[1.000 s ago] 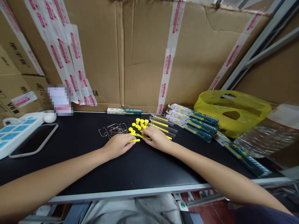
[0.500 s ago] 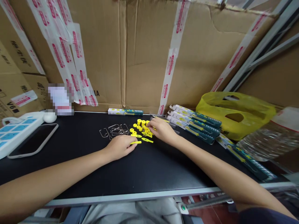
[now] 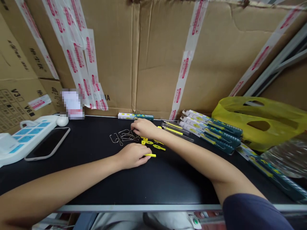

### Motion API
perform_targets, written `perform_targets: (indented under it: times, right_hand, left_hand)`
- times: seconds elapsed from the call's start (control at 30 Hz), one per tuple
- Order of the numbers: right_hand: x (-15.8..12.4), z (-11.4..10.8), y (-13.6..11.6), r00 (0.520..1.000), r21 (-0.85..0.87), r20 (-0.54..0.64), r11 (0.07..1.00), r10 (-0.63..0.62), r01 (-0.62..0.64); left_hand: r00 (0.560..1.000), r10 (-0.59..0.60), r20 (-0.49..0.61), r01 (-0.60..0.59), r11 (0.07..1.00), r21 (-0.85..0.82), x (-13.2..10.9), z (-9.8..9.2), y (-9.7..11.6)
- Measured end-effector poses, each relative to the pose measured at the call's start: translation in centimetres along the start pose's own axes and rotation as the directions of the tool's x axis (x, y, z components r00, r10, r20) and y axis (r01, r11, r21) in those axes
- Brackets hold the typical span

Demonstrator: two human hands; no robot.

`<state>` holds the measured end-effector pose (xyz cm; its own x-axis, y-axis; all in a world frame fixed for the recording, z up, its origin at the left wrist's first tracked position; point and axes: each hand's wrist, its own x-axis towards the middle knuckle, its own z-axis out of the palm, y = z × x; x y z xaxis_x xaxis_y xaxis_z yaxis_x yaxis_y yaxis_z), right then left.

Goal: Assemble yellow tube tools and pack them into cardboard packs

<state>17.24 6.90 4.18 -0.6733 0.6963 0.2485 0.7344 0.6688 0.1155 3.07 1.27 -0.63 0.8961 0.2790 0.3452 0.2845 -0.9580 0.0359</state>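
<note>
My left hand [image 3: 134,156] rests low over the black table, closed on a slim yellow plastic piece [image 3: 151,155] whose end sticks out past the fingertips. My right hand [image 3: 145,128] is beyond it, fingers bent down and together at the right edge of a small heap of bent metal wires [image 3: 127,136]. Whether it pinches one of them is hidden. Between the hands and to their right lie flat yellow plastic pieces [image 3: 159,147]. My right hand and forearm cover most of the other small yellow parts.
Clear sleeves with yellow sticks [image 3: 173,129] lie right of the parts, beside stacked slim boxes [image 3: 211,129]. Another slim box [image 3: 135,116] lies at the back. A yellow bag [image 3: 230,111] stands right; a phone [image 3: 48,143] and power strip [image 3: 26,135] lie left. Cardboard [image 3: 158,80] walls the rear.
My right hand has moved left from the small yellow parts to the metal wires. My left hand still holds the yellow piece. The view has shifted slightly.
</note>
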Motion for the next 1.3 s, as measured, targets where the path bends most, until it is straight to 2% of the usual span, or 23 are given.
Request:
perform_targets:
  times: [0.13, 0.27, 0.43, 0.63, 0.93, 1.03, 1.13, 1.3]
  right_hand:
    - [1.1, 0.0, -0.7, 0.998, 0.054, 0.045, 0.998, -0.046, 0.043]
    - [1.5, 0.3, -1.2, 0.998, 0.046, 0.052, 0.998, -0.040, 0.038]
    - [1.7, 0.3, -2.4, 0.998, 0.072, 0.031, 0.996, -0.061, 0.059]
    - [2.6, -0.1, -4.7, 0.986, 0.047, 0.004, 0.985, -0.165, 0.165]
    - [1.3, -0.5, -5.6, 0.982, 0.091, 0.164, 0.993, -0.094, 0.080]
    - [1.3, -0.4, -5.9, 0.988, 0.078, 0.132, 0.995, -0.075, 0.065]
    - [1.6, -0.2, -6.1, 0.988, 0.132, 0.099, 0.986, -0.117, 0.103]
    - [1.3, -0.2, -5.7, 0.979, 0.208, 0.140, 0.971, -0.148, 0.117]
  left_hand:
    - [0.994, 0.109, -0.014, -0.108, 0.993, 0.040, -0.1, 0.2, 0.0]
    - [0.975, 0.221, -0.020, -0.218, 0.971, 0.095, -0.1, 0.2, 0.2]
    - [0.973, 0.232, -0.024, -0.227, 0.967, 0.117, 0.0, 0.4, 0.2]
    - [0.958, 0.286, -0.027, -0.278, 0.949, 0.151, -0.1, 0.4, 0.2]
    - [0.924, 0.381, 0.034, -0.380, 0.902, 0.206, -0.6, -0.1, 0.7]
    - [0.919, 0.393, 0.012, -0.387, 0.898, 0.210, -0.6, -0.1, 0.8]
    - [0.907, 0.420, -0.025, -0.407, 0.891, 0.201, -0.6, -0.1, 0.9]
    - [0.901, 0.434, -0.030, -0.420, 0.886, 0.198, -0.6, -0.2, 1.0]
